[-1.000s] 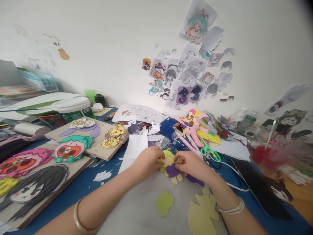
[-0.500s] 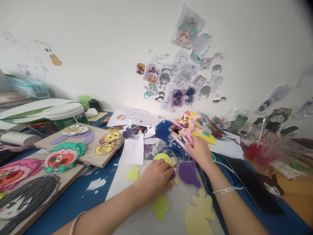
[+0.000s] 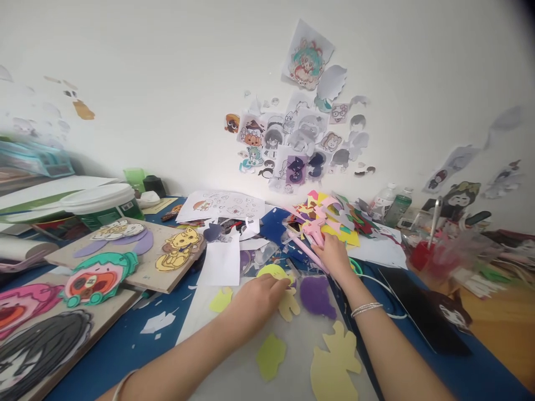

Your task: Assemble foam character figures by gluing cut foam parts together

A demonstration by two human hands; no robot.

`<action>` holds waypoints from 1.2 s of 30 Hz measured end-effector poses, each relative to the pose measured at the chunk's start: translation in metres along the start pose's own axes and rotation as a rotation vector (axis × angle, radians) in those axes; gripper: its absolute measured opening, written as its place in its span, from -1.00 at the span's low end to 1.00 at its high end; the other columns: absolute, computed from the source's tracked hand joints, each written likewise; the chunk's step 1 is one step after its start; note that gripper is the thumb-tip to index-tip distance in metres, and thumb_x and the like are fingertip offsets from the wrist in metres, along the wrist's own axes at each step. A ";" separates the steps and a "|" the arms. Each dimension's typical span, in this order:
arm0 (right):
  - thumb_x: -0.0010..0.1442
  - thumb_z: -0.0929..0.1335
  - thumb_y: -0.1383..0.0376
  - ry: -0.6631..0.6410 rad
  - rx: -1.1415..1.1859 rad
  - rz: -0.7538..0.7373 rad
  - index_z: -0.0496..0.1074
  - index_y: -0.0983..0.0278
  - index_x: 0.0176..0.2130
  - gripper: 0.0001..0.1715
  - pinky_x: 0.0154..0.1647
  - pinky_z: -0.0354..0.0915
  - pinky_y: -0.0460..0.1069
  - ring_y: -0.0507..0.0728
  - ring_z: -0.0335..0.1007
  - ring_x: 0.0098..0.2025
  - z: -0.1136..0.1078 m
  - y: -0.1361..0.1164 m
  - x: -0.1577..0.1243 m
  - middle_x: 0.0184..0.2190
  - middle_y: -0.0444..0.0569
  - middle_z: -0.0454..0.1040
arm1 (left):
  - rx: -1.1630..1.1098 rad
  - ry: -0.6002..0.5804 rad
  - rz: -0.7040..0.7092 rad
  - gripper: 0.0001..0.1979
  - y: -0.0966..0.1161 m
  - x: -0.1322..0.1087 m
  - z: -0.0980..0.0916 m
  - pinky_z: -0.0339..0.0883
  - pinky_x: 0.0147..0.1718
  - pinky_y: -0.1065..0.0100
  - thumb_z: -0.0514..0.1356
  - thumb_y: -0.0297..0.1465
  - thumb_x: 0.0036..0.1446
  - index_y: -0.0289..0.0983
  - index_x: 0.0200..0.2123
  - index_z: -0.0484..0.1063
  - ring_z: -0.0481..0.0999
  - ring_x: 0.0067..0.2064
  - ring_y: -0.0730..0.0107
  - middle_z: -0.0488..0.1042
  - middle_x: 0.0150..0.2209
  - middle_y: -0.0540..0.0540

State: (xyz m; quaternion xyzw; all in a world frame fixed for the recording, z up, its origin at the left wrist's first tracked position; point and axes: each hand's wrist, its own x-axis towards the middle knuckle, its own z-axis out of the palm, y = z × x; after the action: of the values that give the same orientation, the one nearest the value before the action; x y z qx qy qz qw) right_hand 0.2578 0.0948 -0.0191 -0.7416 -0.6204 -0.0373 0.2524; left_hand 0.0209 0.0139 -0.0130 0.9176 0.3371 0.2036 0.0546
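My left hand [image 3: 257, 298] lies on a grey mat [image 3: 234, 367], fingers together, pressing down a small foam figure [image 3: 287, 303] with a yellow-green head and tan legs. A purple foam piece [image 3: 316, 295] lies flat just right of it. My right hand [image 3: 333, 255] reaches forward over the mat's far edge; its fingers are stretched out, and the tips touch a cluster of pink tools [image 3: 311, 234]. Green-handled scissors [image 3: 356, 266] show just right of that hand's wrist. Both wrists wear bangles.
Loose foam cut-outs lie on the mat: a yellow-green one [image 3: 271, 355], a pale yellow one [image 3: 334, 362], a small yellow one [image 3: 220, 299]. Boards with finished foam characters [image 3: 100, 273] fill the left. A pile of coloured foam scraps [image 3: 338, 217], bottles [image 3: 390, 203] and a dark tablet [image 3: 422, 312] stand right.
A second ago both hands held the foam figure together. My right hand has let go, left the purple piece on the mat and reached forward to the pink tools; the left stays on the figure.
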 end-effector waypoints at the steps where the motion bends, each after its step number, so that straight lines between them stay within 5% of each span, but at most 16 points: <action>1: 0.02 0.34 0.23 -0.008 0.019 0.011 0.37 0.43 -0.15 -0.59 -0.17 0.14 0.05 0.27 0.31 -0.17 0.001 0.001 0.001 -0.26 0.21 0.42 | 0.020 -0.024 -0.032 -0.69 -0.001 0.000 -0.001 0.36 -0.35 0.35 -0.06 -0.50 0.18 -0.29 -0.06 0.34 0.47 -0.30 0.28 0.49 -0.32 -0.18; 12: -0.03 0.27 0.28 0.050 0.541 0.049 0.35 0.32 -0.02 -0.47 -0.06 0.21 0.07 0.24 0.32 -0.06 -0.004 0.009 0.005 -0.07 0.09 0.42 | 0.007 -0.033 -0.104 -0.64 -0.001 0.000 -0.008 0.36 -0.28 0.32 -0.07 -0.58 0.11 -0.25 -0.08 0.35 0.48 -0.20 0.26 0.50 -0.20 -0.16; 19: -0.09 0.32 0.26 -0.063 0.853 -0.003 0.35 0.31 -0.09 -0.49 -0.37 0.32 -0.02 0.14 0.43 -0.33 -0.015 -0.004 -0.004 -0.25 0.00 0.50 | -0.071 0.023 -0.201 -0.62 -0.004 0.001 -0.013 0.35 -0.30 0.32 -0.08 -0.62 0.04 -0.26 -0.15 0.39 0.47 -0.23 0.25 0.50 -0.25 -0.16; 23: -0.11 0.37 0.18 -0.075 0.943 -0.043 0.39 0.30 -0.18 -0.55 -0.39 0.31 -0.05 0.14 0.41 -0.32 -0.020 -0.013 -0.011 -0.31 -0.01 0.50 | -0.324 0.140 -0.368 -0.66 -0.010 0.003 -0.014 0.35 -0.27 0.30 -0.06 -0.54 0.04 -0.23 -0.21 0.43 0.48 -0.24 0.25 0.51 -0.25 -0.13; 29: -0.04 0.34 0.17 0.011 0.978 -0.008 0.43 0.30 -0.41 -0.75 -0.46 0.27 -0.04 0.10 0.36 -0.44 -0.026 -0.009 -0.014 -0.51 -0.06 0.46 | -1.050 0.290 -0.754 -0.77 -0.021 0.011 -0.025 0.42 -0.43 0.35 0.08 -0.53 -0.06 -0.32 -0.26 0.39 0.47 -0.47 0.40 0.46 -0.44 -0.03; 36: -0.11 0.39 0.14 -0.102 1.059 -0.016 0.46 0.29 -0.28 -0.62 -0.55 0.25 -0.05 0.13 0.39 -0.44 -0.028 -0.014 -0.026 -0.43 -0.02 0.51 | -1.414 0.364 -0.920 -0.85 -0.024 0.013 -0.038 0.44 -0.29 0.46 0.16 -0.56 0.00 -0.34 -0.28 0.38 0.53 -0.36 0.47 0.52 -0.31 -0.10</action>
State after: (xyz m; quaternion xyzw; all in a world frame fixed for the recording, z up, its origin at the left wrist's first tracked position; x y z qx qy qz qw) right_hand 0.2465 0.0609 0.0006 -0.5087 -0.5716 0.3153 0.5613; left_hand -0.0002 0.0388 0.0200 0.3936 0.4728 0.4672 0.6350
